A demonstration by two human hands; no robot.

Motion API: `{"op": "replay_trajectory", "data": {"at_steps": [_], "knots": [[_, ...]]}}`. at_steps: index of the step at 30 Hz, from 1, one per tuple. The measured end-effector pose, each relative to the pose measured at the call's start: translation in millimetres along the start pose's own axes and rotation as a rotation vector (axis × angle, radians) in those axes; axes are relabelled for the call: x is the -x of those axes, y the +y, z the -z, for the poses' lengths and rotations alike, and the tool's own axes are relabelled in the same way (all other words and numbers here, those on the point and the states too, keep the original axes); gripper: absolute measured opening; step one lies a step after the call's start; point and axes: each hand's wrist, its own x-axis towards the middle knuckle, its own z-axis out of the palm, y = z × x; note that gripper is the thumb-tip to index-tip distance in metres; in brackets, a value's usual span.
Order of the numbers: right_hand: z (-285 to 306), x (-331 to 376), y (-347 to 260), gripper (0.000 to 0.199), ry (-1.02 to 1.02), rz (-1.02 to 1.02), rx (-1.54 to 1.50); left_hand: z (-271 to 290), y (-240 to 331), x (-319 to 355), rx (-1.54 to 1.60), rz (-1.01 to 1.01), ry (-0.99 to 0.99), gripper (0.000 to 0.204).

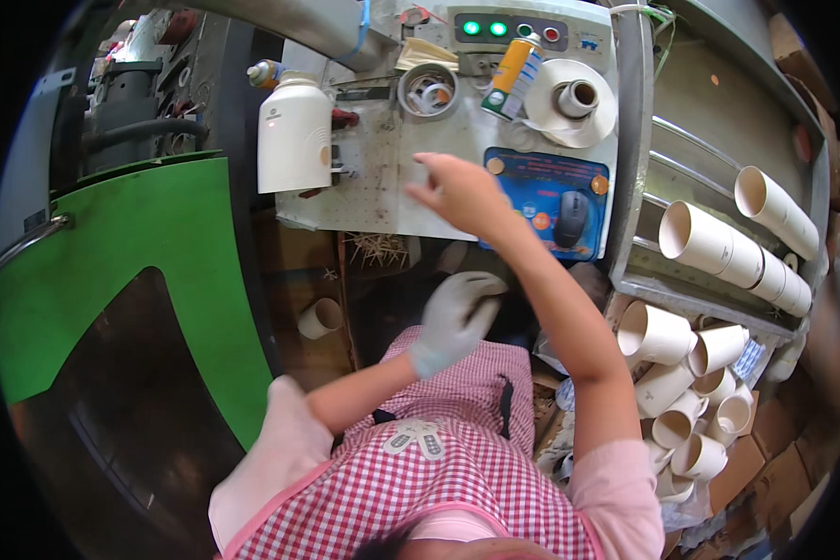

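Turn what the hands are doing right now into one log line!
left hand: gloved, curled, near checked apron | right hand: bare, open, over worktop beside blue mouse pad | on pad: computer mouse

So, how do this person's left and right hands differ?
The left hand wears a whitish glove; the right hand is bare. The right is over the worktop; the left is nearer the checked apron. Shared: neither visibly holds anything.

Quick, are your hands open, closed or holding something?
Left hand: gloved, partly curled; can't tell if it holds anything.
Right hand: open, nothing visibly held.
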Motion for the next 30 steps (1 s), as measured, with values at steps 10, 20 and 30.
{"op": "replay_trajectory", "data": {"at_steps": [10, 20, 30], "knots": [[-169, -106, -66, 0.076, 0.112, -0.021, 0.171, 191, 184, -42, 0.581, -0.424, 0.234, 0.016], [21, 113, 16, 0.031, 0.86, -0.191, -0.643, 161, 186, -77, 0.451, -0.917, -0.297, 0.018], [257, 139, 307, 0.057, 1.186, -0.811, -0.103, 65, 184, -93, 0.282, -0.798, -0.365, 0.018]]}}
